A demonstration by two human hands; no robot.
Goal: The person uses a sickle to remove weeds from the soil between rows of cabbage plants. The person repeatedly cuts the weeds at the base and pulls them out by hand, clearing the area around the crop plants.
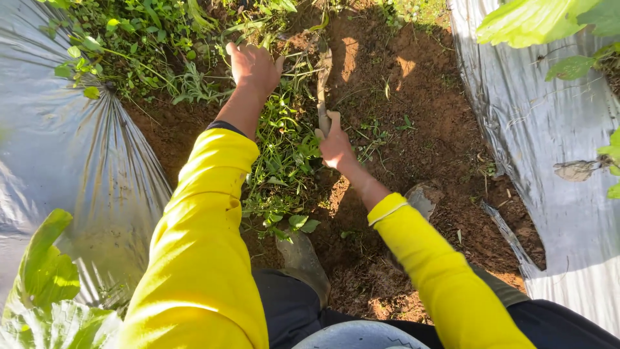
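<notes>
My left hand [253,66] reaches forward in a yellow sleeve and closes over a clump of green weeds [284,136] at the far side of the furrow. My right hand [336,147] grips the handle of a small curved hand sickle [322,84], whose blade points away from me into the brown soil [420,110] next to the weeds. The two hands are about a hand's width apart, the left one farther out. More loose pulled weeds lie between my arms.
Silver plastic mulch sheets [58,161] cover the beds on both sides, the right sheet [549,129] with torn edges. Broad green leaves [45,284] stand at lower left and upper right. My muddy boots [300,255] rest in the furrow.
</notes>
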